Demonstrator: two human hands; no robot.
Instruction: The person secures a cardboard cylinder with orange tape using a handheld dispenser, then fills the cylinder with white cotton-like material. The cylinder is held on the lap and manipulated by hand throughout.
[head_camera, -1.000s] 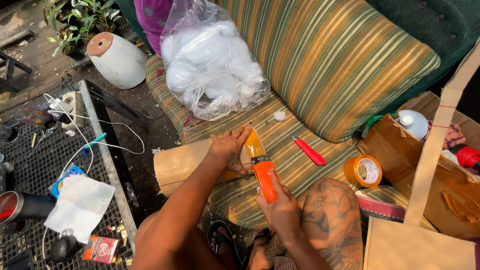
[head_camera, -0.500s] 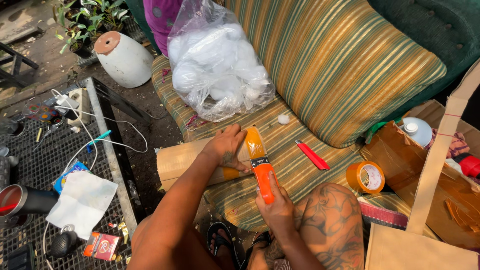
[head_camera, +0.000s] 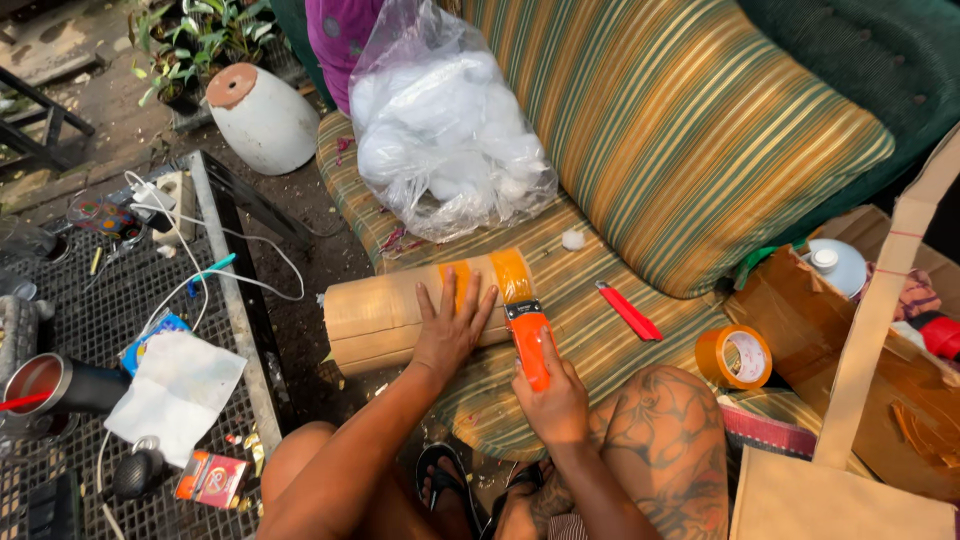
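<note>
A rolled brown cardboard tube (head_camera: 385, 315) lies across the front of a striped sofa cushion (head_camera: 600, 330). My left hand (head_camera: 452, 325) presses flat on the tube, fingers spread. My right hand (head_camera: 550, 398) grips the orange handle of a paintbrush (head_camera: 525, 320). Its bristles rest on the tube's right end, where an orange painted band shows. My bare knees and sandalled feet are below.
A clear bag of white stuffing (head_camera: 445, 135) sits on the sofa. A red cutter (head_camera: 628, 311) and an orange tape roll (head_camera: 735, 357) lie to the right, beside cardboard pieces (head_camera: 850, 370). A wire mesh table (head_camera: 90, 380) with cables and paper stands left, a white pot (head_camera: 262, 118) behind.
The tube has turned and lies more fully in view under my left hand. The brush has moved onto its right end, and the orange band has grown.
</note>
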